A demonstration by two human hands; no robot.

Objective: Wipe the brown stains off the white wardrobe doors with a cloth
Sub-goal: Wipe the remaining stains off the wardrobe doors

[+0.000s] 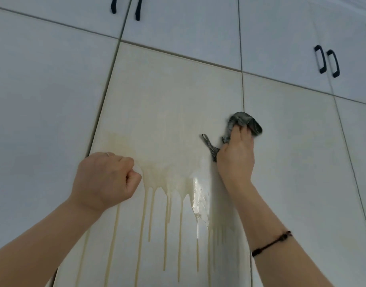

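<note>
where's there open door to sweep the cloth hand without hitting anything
Widest free patch: the upper stained door, between its top seam and the left hand and right hand. A narrower lane follows the drips down between the forearms. Crowded: the left fist at the stain's left edge, and the cloth bunched by the right seam.

Soft, even light fell across the white wardrobe doors [53, 79], leaving almost no shadows. A bright glare marked the wet smear [198, 195] low on the middle door [167, 90]. Door seams [242, 90] bowed with wide-angle distortion; the cloth [245, 121] looked slightly blurred.
</note>
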